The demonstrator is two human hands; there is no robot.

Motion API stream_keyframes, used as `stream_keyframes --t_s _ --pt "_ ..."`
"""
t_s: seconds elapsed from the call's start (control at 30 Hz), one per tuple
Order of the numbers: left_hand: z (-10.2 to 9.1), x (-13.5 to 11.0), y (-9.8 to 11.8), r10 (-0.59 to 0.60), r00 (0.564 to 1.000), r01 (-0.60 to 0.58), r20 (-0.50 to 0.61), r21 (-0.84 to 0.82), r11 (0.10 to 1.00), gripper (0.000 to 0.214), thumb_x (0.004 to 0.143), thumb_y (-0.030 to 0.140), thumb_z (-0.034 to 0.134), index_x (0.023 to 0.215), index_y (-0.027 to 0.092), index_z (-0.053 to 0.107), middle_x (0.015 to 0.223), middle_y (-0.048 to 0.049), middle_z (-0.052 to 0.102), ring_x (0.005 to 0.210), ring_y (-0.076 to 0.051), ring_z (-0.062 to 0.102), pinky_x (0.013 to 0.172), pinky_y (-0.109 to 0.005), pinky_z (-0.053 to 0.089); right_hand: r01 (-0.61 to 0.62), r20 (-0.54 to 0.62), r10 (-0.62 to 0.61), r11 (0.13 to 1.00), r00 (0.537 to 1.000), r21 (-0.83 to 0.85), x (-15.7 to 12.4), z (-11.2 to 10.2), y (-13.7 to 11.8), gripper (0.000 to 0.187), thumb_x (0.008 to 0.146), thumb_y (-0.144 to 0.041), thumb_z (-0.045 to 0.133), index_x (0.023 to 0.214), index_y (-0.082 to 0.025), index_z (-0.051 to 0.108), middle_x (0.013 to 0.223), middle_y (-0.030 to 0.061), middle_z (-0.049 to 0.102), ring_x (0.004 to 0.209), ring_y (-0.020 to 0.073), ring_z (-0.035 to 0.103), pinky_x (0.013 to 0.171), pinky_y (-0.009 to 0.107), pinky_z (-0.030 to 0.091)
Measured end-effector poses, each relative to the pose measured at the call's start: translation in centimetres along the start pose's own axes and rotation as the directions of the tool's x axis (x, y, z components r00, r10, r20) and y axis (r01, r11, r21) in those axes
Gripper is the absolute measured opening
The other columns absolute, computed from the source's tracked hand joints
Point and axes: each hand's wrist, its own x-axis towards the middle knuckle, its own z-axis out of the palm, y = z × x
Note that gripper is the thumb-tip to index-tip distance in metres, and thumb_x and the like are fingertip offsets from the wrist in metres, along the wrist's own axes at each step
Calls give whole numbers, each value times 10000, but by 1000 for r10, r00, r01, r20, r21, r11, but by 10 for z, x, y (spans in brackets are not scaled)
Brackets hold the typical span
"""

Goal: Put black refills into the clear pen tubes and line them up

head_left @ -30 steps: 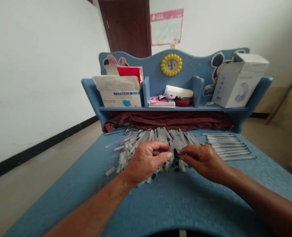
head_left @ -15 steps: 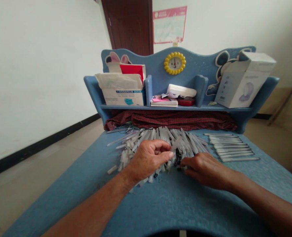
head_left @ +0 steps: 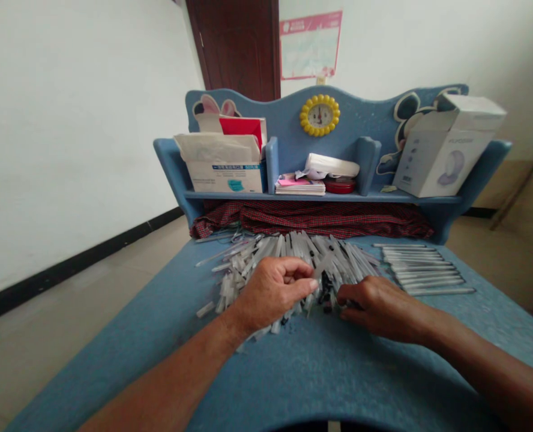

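A heap of thin clear plastic tubes (head_left: 289, 255) lies across the blue desk (head_left: 293, 372). My left hand (head_left: 273, 291) rests on the heap's near edge, fingers curled and thumb pinched against one tube. My right hand (head_left: 377, 306) lies just right of it, fingers bent down into the tubes beside some small black pieces (head_left: 325, 291); what they grip is hidden. A neat row of finished tubes (head_left: 424, 270) lies to the right.
A blue shelf (head_left: 320, 195) at the desk's back carries a mask box (head_left: 224, 162), papers (head_left: 300, 186), a red tin (head_left: 337, 186), a white carton (head_left: 446, 150) and a yellow clock (head_left: 319, 115). Red checked cloth (head_left: 311, 219) lies beneath. A brown door (head_left: 242, 48) stands behind.
My right hand has slid a little down and to the right, settling lower on the pile. My left hand has stayed almost still. The view has shifted slightly.
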Motion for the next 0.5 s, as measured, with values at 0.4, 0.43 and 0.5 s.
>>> stream_keyframes --t_s 0.4,0.43,0.5 --pt "1 -1 -2 -31 999 31 30 -11 999 122 692 212 627 772 124 656 522 53 513 439 -55 413 406 -161 311 133 -37 -145 964 989 -231 3 11 -11 198 847 -109 431 772 -176 601 659 54 659 538 132 553 485 283 166" --pt "1 -1 -2 -34 999 34 30 -11 999 125 693 214 627 775 124 656 519 53 512 439 -57 414 407 -163 313 140 -29 -152 959 988 -245 3 11 -11 196 838 -97 433 775 -173 602 654 53 657 523 130 543 481 284 160" --pt "2 -1 -2 -38 999 38 27 -12 999 127 693 216 628 777 126 655 515 54 513 436 -60 414 411 -170 317 163 -18 -173 952 985 -259 2 10 -12 196 828 -82 431 772 -168 599 634 47 646 493 123 517 475 285 155"
